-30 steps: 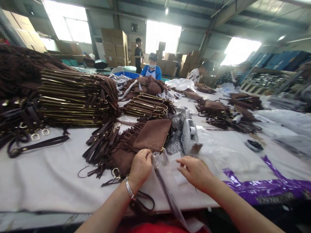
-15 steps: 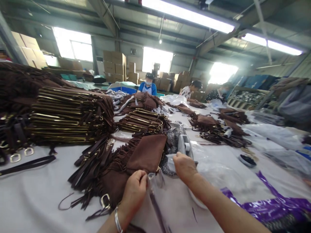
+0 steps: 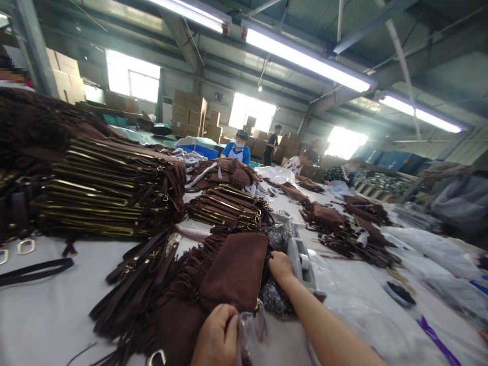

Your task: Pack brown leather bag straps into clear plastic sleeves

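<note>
A brown pouch (image 3: 234, 272) with a zip along its right edge lies in front of me, on top of brown fringe. My left hand (image 3: 219, 333) is closed in a pinch at its lower edge, beside a strip in clear plastic (image 3: 247, 333). At the upper end of the zip edge, my right hand (image 3: 280, 267) has its fingers curled against the pouch; the fingertips are partly hidden. Just right of that hand stands a grey tape dispenser (image 3: 305, 264). Black-and-white speckled material (image 3: 280, 300) lies beneath my right forearm.
Tall stacked brown pouches with gold zips (image 3: 102, 193) stand at the left, with a smaller stack (image 3: 229, 208) ahead. Dark straps (image 3: 133, 279) lie left of the pouch. Clear plastic (image 3: 343, 295) and a small dark dish (image 3: 399, 295) are at the right. Several people are beyond the table.
My right hand has moved from beside the tape dispenser to the pouch's zip edge; the whitish piece near its fingers no longer shows. My left hand keeps its pinch. The view has shifted.
</note>
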Tool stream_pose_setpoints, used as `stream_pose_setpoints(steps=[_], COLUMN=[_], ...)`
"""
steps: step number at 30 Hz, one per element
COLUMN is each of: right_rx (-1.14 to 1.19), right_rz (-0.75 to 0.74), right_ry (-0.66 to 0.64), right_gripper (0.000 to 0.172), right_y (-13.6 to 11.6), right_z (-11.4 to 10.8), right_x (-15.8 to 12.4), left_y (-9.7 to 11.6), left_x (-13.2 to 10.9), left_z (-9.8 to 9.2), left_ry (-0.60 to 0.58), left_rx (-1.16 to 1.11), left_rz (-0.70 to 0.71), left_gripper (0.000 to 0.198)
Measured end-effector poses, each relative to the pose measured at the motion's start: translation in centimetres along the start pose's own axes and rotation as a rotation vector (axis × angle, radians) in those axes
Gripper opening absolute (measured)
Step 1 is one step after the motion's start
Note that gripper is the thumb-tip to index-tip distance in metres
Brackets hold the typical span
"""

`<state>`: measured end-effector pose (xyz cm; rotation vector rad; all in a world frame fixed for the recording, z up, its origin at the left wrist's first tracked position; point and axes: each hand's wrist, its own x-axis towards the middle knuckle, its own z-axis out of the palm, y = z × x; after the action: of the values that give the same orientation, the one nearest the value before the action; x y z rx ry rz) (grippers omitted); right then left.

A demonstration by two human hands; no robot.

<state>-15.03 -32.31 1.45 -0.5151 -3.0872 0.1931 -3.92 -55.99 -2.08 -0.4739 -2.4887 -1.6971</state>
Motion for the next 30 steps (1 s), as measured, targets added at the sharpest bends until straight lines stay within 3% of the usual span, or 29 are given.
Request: stream_pose_setpoints(steps=[4, 7, 10, 13, 15, 18, 22, 24, 26, 30], right_rx=[0.034, 0.029, -0.006, 0.065, 0.274, 0.589, 0.875, 1.024, 1.152, 1.27], right_rz=[-0.007, -0.041, -0.1, -0.294, -0.343, -0.29, -0.16, -0.06, 0.026, -0.001], right_ry=[-0.03, -0.072, -0.032, 0.069, -0.086, -0.334, -0.429, -0.469, -0.49, -0.469], right_gripper=[0.03, 0.027, 0.023, 0.025, 0.039, 0.033, 0.021, 0.024, 0.031, 0.038], right_y=[-0.6, -0.2, 0.9, 1.4, 1.1, -0.3, -2.2, -2.6, -2.7, -2.4], right_z=[0.7, 0.0, -2.2, -4.1, -4.2, -1.9, 1.4, 1.6, 1.0, -0.4], right_x=[1.0, -0.1, -3.6, -9.6, -14.0, -19.0, -20.8, -20.4, -19.8, -19.4], left_y=[0.3, 1.0, 1.5, 1.8, 2.1, 2.7, 3.2, 3.3, 3.4, 4.3], left_x=[0.0, -0.1, -0.2, -0.2, -0.2, -0.2, -0.3, -0.6, -1.0, -2.6], left_z=[-0.1, -0.3, -0.4, -0.4, -0.2, 0.2, 0.7, 0.8, 0.9, 1.5], left_ry=[-0.03, -0.047, -0.044, -0.029, -0.011, 0.041, 0.132, 0.145, 0.11, -0.138], left_rx=[0.02, 0.017, 0.009, -0.001, -0.002, 0.026, 0.03, -0.075, -0.281, -0.745], left_rz=[-0.006, -0.028, -0.043, -0.051, -0.057, -0.083, -0.117, -0.196, -0.368, -0.741], left_gripper=[0.023, 0.023, 0.021, 0.02, 0.02, 0.02, 0.019, 0.018, 0.018, 0.036])
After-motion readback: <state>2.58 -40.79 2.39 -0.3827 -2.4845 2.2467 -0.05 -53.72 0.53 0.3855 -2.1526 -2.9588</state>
